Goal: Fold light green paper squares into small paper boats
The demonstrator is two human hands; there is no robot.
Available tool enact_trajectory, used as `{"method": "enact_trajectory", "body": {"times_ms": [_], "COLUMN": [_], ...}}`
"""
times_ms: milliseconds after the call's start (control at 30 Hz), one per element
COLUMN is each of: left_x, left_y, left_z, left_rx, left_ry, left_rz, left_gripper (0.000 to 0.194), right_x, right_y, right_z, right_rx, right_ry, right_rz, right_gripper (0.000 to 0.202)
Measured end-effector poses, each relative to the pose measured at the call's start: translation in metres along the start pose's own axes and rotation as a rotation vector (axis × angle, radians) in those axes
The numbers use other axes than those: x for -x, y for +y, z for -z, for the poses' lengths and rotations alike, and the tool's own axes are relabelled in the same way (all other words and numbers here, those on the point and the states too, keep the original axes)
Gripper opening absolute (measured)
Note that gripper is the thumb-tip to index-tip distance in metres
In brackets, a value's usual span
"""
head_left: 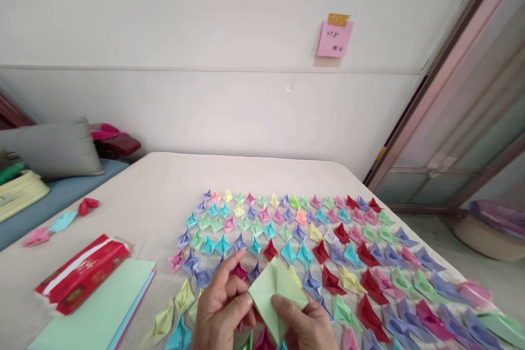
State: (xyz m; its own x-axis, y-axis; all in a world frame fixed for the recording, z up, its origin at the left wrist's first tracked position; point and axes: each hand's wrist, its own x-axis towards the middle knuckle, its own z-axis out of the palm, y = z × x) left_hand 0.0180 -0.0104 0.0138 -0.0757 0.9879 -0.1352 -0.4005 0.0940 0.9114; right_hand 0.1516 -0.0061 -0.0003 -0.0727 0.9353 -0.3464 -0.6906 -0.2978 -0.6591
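Note:
A light green folded paper square (275, 290), turned like a diamond and creased, is held up near the bottom centre. My left hand (225, 303) pinches its left corner between thumb and fingers, with the index finger raised. My right hand (303, 322) grips its lower right part, thumb on the front face and the other fingers hidden behind. Beyond and around both hands, rows of small folded paper boats (288, 251) in many colours cover the table.
A red packet (84, 273) lies on the left beside a stack of coloured paper sheets (98, 306). Farther left are a few crumpled coloured pieces (63, 221). A grey cushion (53, 147) rests on a blue seat. A pink note (334, 39) is taped to the wall behind the table (246, 169).

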Motion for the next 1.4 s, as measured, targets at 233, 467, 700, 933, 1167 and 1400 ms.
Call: {"method": "enact_trajectory", "body": {"times_ms": [233,467,700,933,1167,1400], "left_x": [-0.010,-0.003,0.002,0.004,-0.003,-0.001], "left_y": [-0.021,-0.032,-0.020,-0.021,-0.040,-0.037], "left_z": [-0.006,-0.019,-0.019,-0.022,-0.014,-0.016], "left_rx": [0.231,0.295,0.272,0.237,0.152,0.211], "left_ry": [0.138,-0.013,0.032,0.293,0.145,0.159], "left_rz": [0.118,0.188,0.175,0.237,0.098,0.107], "left_gripper": [0.058,0.025,0.022,0.022,0.028,0.042], "right_x": [-0.007,-0.006,0.000,-0.004,-0.003,-0.004], "right_y": [0.005,0.015,0.010,0.011,0.007,0.016], "right_z": [0.007,0.009,0.000,0.005,0.004,0.005], "right_rx": [0.031,0.085,0.017,0.025,0.022,0.049], "right_ry": [0.060,0.032,0.017,0.040,0.068,0.036], "right_rz": [0.052,0.095,0.072,0.057,0.060,0.075], "right_gripper": [0.024,0.030,0.029,0.033,0.026,0.032]}}
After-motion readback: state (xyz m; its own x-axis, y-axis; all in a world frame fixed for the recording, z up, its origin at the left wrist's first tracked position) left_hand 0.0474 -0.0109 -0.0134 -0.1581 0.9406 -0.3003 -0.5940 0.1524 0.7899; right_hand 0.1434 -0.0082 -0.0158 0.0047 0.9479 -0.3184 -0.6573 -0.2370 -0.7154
